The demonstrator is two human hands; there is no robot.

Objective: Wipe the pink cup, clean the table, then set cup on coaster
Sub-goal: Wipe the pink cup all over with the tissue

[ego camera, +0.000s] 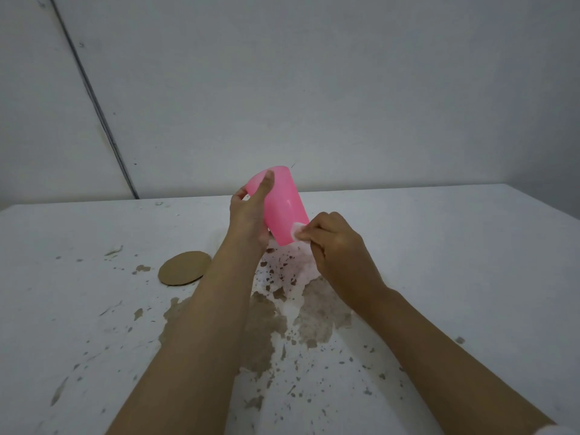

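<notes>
My left hand (249,215) grips the pink cup (284,208) in the air above the table, tilted with its rim up and away from me and its base toward my right hand. The thumb lies over the rim. My right hand (339,246) pinches a small white pad (297,230) and presses it against the cup's lower side. A round brown cardboard coaster (184,267) lies flat on the table to the left of my left forearm.
The white table (439,262) has brown patches and specks (317,321) spread under and between my forearms. A plain grey wall rises behind the table's far edge. The table's right corner is at the far right.
</notes>
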